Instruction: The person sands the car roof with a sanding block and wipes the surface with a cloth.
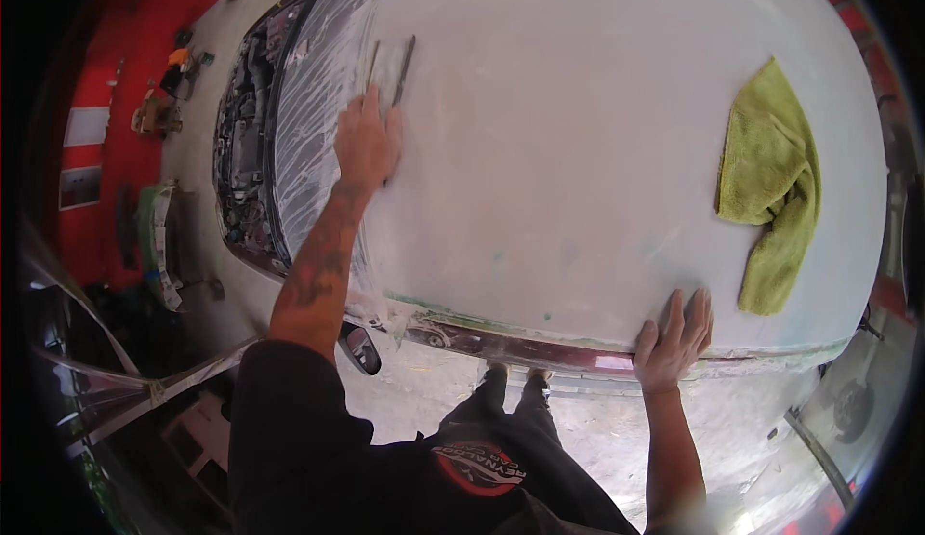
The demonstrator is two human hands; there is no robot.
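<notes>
My left hand is closed round a long, narrow sanding block near the front edge of the car roof. The block's dark side shows beyond my fingers; its underside is hidden against the roof. The roof is pale grey and dull, with a few greenish spots. On the near side, my right hand rests on the roof edge, fingers stretched out and holding nothing. A crumpled green cloth lies on the roof towards the right, beyond my right hand.
Clear plastic film covers the windshield. The engine bay is exposed at the left. A side mirror sticks out below my left forearm. A bumper-like part stands farther left, near a red wall. A wheel shows at the right.
</notes>
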